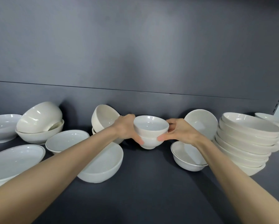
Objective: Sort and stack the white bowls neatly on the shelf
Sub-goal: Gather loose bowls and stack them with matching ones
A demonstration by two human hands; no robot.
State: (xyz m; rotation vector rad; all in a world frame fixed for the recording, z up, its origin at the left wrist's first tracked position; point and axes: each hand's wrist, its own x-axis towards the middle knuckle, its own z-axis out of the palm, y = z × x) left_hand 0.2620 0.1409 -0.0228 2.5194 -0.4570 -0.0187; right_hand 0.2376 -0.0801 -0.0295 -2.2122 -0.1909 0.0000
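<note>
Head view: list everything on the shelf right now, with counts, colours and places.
small footed bowls: two, white, nested, centre, between both hands
tall stack: one, at least six shallow white bowls, right
dark-rimmed bowls: three, white, two left, one under the right wrist
leaning bowl: one, off-white, beside the tall stack
deep bowls: two, cream, tipped on other bowls, left and left of centre
plain bowl: one, white, under the left forearm
edge bowls: two, white, far left and far right
shelf: one, dark grey
left hand: grips the pair's left side
right hand: grips the pair's right side
</note>
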